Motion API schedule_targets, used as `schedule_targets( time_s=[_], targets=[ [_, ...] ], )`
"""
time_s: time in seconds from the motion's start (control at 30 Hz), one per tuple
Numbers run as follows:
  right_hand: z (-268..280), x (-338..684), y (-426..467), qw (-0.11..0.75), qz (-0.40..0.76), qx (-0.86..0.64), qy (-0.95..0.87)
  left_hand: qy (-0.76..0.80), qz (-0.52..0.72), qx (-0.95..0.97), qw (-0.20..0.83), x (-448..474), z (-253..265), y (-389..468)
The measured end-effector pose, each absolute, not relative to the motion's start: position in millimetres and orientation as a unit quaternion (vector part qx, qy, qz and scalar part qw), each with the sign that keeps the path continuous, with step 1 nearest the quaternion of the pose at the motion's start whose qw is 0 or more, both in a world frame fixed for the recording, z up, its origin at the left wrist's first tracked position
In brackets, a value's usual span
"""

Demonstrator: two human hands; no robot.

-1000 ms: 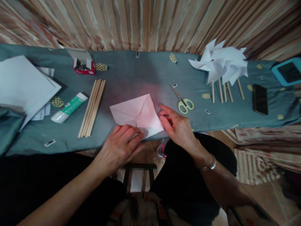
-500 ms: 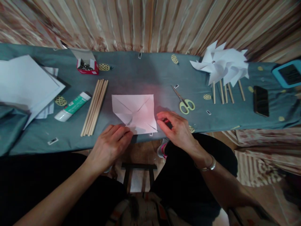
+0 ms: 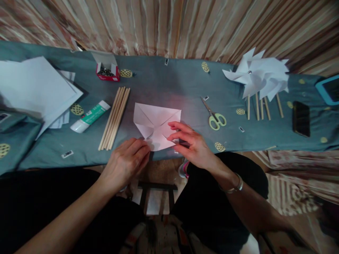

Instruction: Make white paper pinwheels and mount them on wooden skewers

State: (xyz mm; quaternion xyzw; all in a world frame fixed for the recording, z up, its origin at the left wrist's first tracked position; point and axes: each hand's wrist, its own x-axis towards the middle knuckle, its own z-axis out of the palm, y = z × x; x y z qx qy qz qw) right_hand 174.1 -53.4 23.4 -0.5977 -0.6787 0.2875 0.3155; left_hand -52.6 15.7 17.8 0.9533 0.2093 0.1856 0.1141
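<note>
A square sheet of white paper point(image 3: 156, 116) lies at the table's front, with slits running in from its corners toward the middle. My left hand point(image 3: 127, 158) is closed, pinching the paper's lower-left corner, which is partly hidden under the fingers. Over the sheet's lower-right part, my right hand point(image 3: 192, 143) rests with its fingers apart, fingertips on the paper beside the slit there. Just right of the sheet are scissors point(image 3: 217, 120) with pale green handles, lying slightly open. To its left lies a row of several wooden sticks point(image 3: 114, 119).
Finished paper pinwheels point(image 3: 261, 76) on sticks lie at the right, near a black phone point(image 3: 301, 119) and a blue-framed device point(image 3: 329, 91). A glue stick point(image 3: 90, 117), a red box of metal fasteners point(image 3: 108, 73) and stacked white paper point(image 3: 39, 88) are on the left.
My right hand has moved left from beside the sheet onto its right part. My left hand keeps its pinch on the corner. The sheet has turned slightly, and the view has shifted left a little.
</note>
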Motion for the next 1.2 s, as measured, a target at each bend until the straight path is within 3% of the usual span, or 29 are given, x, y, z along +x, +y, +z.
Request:
schedule_targets(
  time_s=[0.17, 0.37, 1.2],
  targets=[
    [20.5, 168.2, -44.8, 0.342, 0.299, -0.599, -0.660, 0.209, 0.199, 0.947, 0.142, -48.6, 15.5, 9.6],
    [18.0, 160.5, -35.3, 0.310, 0.244, -0.632, -0.666, 0.202, 0.196, 0.936, 0.213, -46.7, 11.3, 4.2],
    [12.4, 151.0, -34.5, 0.293, 0.177, -0.639, -0.689, 0.231, 0.226, 0.901, 0.289, -45.1, 3.2, 5.0]
  ],
)
